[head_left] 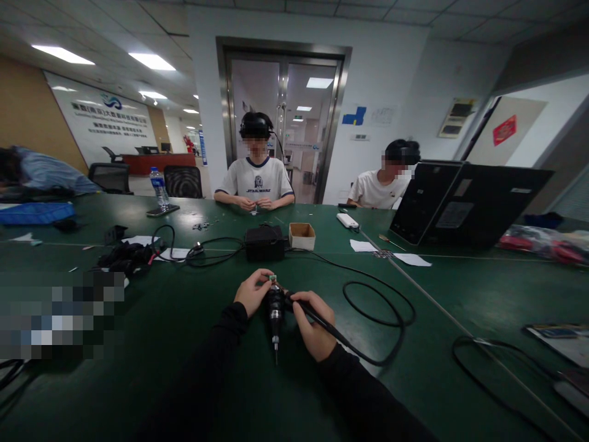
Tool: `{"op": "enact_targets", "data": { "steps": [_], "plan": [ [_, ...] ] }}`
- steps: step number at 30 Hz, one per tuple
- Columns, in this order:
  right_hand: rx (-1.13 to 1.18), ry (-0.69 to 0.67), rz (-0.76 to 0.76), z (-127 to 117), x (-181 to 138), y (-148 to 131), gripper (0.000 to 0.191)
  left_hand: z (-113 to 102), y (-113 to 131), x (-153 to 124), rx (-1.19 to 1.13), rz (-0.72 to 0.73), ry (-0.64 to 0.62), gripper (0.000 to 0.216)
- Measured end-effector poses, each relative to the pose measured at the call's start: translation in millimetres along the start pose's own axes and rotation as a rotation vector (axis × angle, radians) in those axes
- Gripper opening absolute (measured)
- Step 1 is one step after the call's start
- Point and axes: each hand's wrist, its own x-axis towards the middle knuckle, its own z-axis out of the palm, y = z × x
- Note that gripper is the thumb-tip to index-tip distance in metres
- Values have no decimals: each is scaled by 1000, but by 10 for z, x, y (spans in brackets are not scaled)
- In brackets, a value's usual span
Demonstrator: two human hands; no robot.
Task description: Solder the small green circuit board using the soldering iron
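Left hand [252, 294] pinching a small green part [273, 279] at the far end of the black tool [276, 314], right hand [317, 325] gripping the cable [343, 339] alongside (attached or not, can't tell); work looks underway, nothing visibly finished.

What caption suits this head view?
Left hand holding a small green part, right hand on a corded black handle, pointed tool between.

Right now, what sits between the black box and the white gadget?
An open brown box, close beside the black box, then green tabletop up to the white gadget, in the head view.
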Motion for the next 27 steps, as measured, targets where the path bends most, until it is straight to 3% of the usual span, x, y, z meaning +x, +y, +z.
{"op": "enact_targets", "data": {
  "steps": [6, 27],
  "plan": [
    [-23, 54, 20, -28, 3, 37, 9, 8, 11, -3, 7, -9, 5, 24],
    [-35, 39, -3, -14, -5, 2, 10, 13, -32, 12, -30, 7, 2, 24]
  ]
}}
